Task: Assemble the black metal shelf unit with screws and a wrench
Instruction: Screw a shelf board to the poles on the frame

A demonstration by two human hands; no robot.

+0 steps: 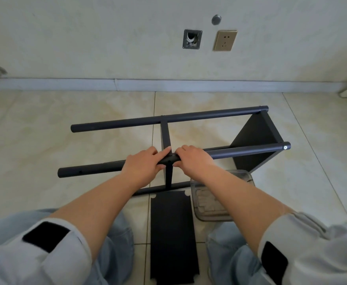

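Your black shelf unit (256, 138) lies on its side on the tiled floor (45, 140), its poles running left to right, one shelf panel fitted at the right end and a second panel (166, 136) standing edge-on at the middle. Your left hand (142, 163) wraps the near upper pole (248, 151) just left of that middle joint, fingers curled over it and forefinger stretched toward the joint; your right hand (193, 159) curls over the same pole just right of it, fingertips at the joint. Whether you pinch a screw there I cannot tell; no wrench shows. A loose shelf panel (173, 233) lies flat between your knees, and a clear plastic tray (243, 175) sits just right of it, partly under your right forearm. The risk, as I judge it: the middle panel looks held mainly by your grip, so easing off could let it tip or slide out of line with the pole's hole, and a screw started crooked may bind. Your right forearm could also nudge the tray and scatter its contents.
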